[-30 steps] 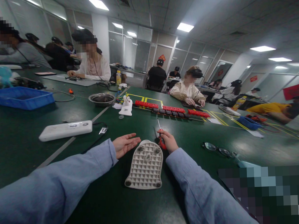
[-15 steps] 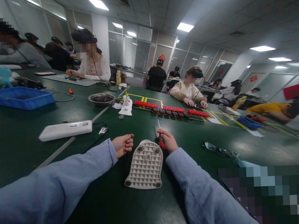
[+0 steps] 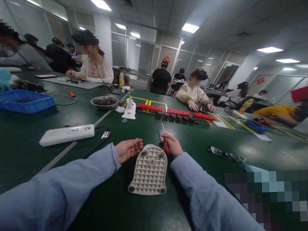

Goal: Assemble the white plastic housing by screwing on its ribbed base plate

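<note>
A white plastic base (image 3: 149, 170) with a ribbed grid underside and dark round feet lies on the green table between my hands. My right hand (image 3: 173, 145) grips the red handle of a screwdriver (image 3: 166, 144), its thin metal shaft pointing up and away from me. The handle is just beyond the base's upper right edge. To the upper left of the base, my left hand (image 3: 130, 149) hovers with its fingers loosely extended and nothing in them.
A white elongated device (image 3: 67, 135) with a cable lies left. Farther off are a metal bowl (image 3: 104, 102), a blue tray (image 3: 22, 102), a white plastic part (image 3: 129, 111) and red strips (image 3: 178, 112). Eyeglasses (image 3: 223, 153) rest to the right. Several people sit around.
The fingers of my left hand have uncurled and stretched toward the base. My right hand and the screwdriver have stayed in place.
</note>
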